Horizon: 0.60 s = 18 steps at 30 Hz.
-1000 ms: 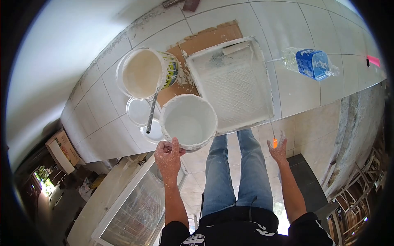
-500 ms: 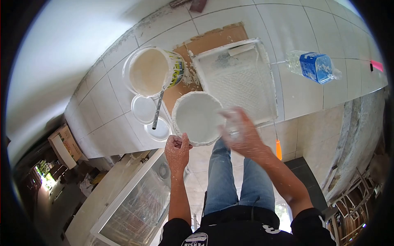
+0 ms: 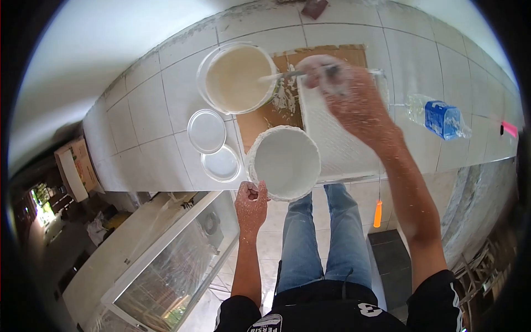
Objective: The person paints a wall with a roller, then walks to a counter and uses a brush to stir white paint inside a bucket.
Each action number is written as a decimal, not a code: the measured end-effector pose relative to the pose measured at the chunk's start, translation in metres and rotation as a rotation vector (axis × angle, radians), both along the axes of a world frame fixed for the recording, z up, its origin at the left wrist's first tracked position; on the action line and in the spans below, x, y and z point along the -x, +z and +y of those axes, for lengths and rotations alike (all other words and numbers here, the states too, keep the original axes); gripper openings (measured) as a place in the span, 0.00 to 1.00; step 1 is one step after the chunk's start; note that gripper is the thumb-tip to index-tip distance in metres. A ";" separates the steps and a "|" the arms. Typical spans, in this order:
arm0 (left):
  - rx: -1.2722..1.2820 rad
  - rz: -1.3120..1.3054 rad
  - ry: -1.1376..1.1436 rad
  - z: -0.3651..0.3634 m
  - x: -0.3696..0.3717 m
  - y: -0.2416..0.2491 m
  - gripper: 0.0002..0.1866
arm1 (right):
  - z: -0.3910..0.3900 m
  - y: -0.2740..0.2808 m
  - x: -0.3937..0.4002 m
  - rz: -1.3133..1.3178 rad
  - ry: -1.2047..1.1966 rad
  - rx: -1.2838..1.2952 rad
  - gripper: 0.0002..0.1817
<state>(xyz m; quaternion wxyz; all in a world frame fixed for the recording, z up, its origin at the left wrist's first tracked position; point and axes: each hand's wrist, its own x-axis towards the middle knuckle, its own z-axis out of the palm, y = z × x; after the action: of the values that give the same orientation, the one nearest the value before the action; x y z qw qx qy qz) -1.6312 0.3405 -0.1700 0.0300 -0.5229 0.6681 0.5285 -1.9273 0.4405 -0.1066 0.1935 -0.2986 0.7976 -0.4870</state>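
L hand (image 3: 251, 205) has pail (image 3: 252, 161) by its rim at the surface's (image 3: 149, 122) near edge: thumb against the crusted lip, other fingers curled tight, so grip narrow & loaded. Pail's mouth faces up, lip juts past the edge in this view; can't tell if its base rests or hangs. Prob. pinched there to steady it and keep it close to the body. L forearm runs nearly straight up to the edge, wrist only slightly bent.

R hand (image 3: 351, 91) is closed round stick (image 3: 290, 73), knuckles up; blurred, so exact finger placement unclear. R arm reaches fwd over tray (image 3: 332, 144), elbow out to the right, forearm slanting in twd the far-left. Stick's pale end lies over tub's (image 3: 202, 77) mouth; can't tell if it dips in the paint. Holding the other end prob. keeps fingers clear of wet stuff.

Tub sits twd the far edge, partly on cardboard (image 3: 260, 127), which also runs under tray, prob. to catch drips (white splatter on it). Lids (image 3: 207, 131) lie flat left of pail, prob. parked out of the way. Bottle (image 3: 442, 119) on its side, right of tray; orange handle (image 3: 378, 214) sticks out past the near edge, maybe for easy grabbing.
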 end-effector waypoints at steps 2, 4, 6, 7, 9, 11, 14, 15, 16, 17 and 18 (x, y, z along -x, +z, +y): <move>0.041 -0.023 -0.022 -0.006 -0.005 -0.001 0.14 | 0.009 0.006 0.006 0.033 -0.068 -0.005 0.14; 0.081 -0.067 -0.057 -0.011 -0.008 -0.001 0.15 | 0.013 0.024 0.006 0.049 -0.105 -0.005 0.15; 0.124 -0.128 -0.105 -0.017 -0.011 0.000 0.15 | 0.021 0.032 0.002 0.025 -0.160 -0.004 0.16; 0.193 -0.135 -0.157 -0.019 -0.013 0.000 0.15 | 0.025 0.034 0.000 -0.006 -0.193 0.003 0.16; 0.336 -0.150 -0.261 -0.024 -0.018 -0.002 0.15 | 0.030 0.031 0.000 -0.079 -0.244 0.044 0.17; 0.436 -0.111 -0.238 -0.029 -0.025 -0.010 0.15 | 0.033 0.021 -0.001 -0.160 -0.285 0.110 0.17; 0.356 -0.103 -0.174 -0.044 -0.030 -0.014 0.17 | 0.029 0.019 -0.003 -0.171 -0.202 -0.010 0.17; 0.264 -0.134 -0.150 -0.051 -0.025 -0.009 0.16 | 0.026 0.018 -0.003 -0.126 -0.162 -0.035 0.17; 0.172 -0.163 -0.128 -0.057 -0.022 -0.007 0.16 | 0.021 0.017 -0.002 -0.079 -0.124 -0.062 0.17; 0.222 -0.136 -0.218 -0.063 -0.023 -0.009 0.15 | 0.016 0.015 -0.002 -0.034 -0.085 -0.091 0.17; 0.212 -0.109 -0.230 -0.068 -0.025 -0.011 0.15 | 0.012 0.012 -0.001 -0.001 -0.081 -0.065 0.17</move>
<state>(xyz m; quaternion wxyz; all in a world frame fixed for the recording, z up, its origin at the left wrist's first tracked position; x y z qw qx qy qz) -1.6066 0.2728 -0.1807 0.0710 -0.4709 0.7731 0.4189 -1.9266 0.4521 -0.0951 0.1835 -0.2596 0.8244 -0.4683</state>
